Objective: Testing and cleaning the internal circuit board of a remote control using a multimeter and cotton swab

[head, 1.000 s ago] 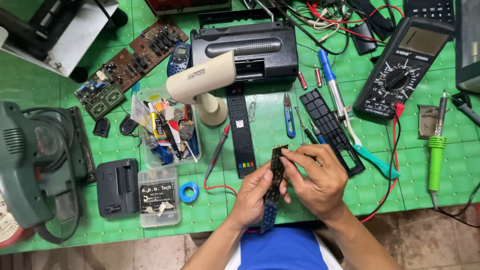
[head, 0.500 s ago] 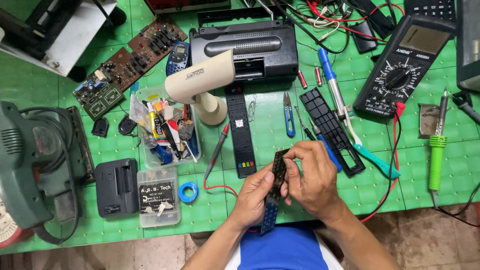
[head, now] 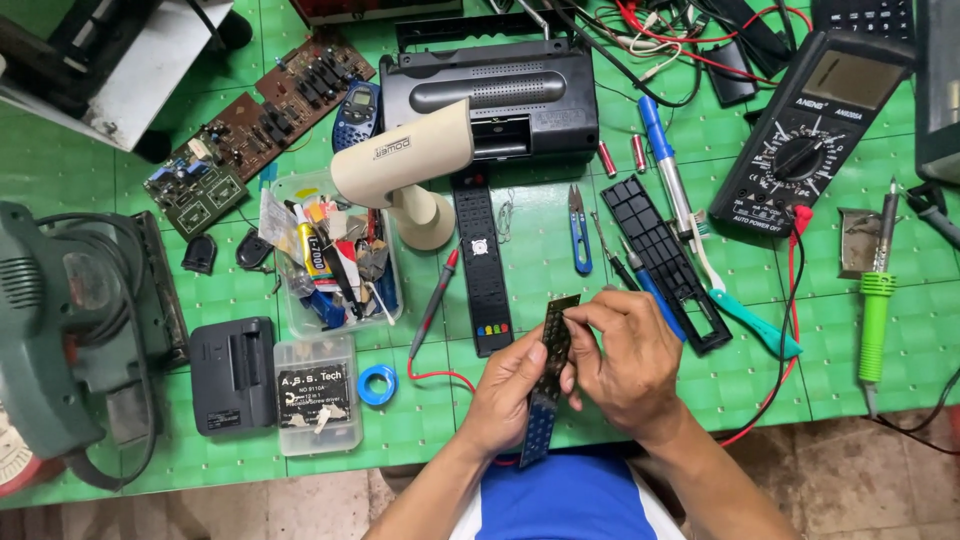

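My left hand and my right hand both hold a long narrow remote-control circuit board, upright and tilted, above the table's front edge. A blue rubber keypad strip hangs below it under my left hand. The right fingers pinch the board's upper part. The remote's black front shell lies just left of my hands, and its black back frame lies just right, partly under my right hand.
On the green table: a beige security camera, black radio, multimeter, green soldering iron, blue snips, a clear parts tray, screw box, circuit boards, a green power tool.
My hands have brought the board slightly lower and closer together; the right fingers have shifted on its upper part. Everything on the table stays put.
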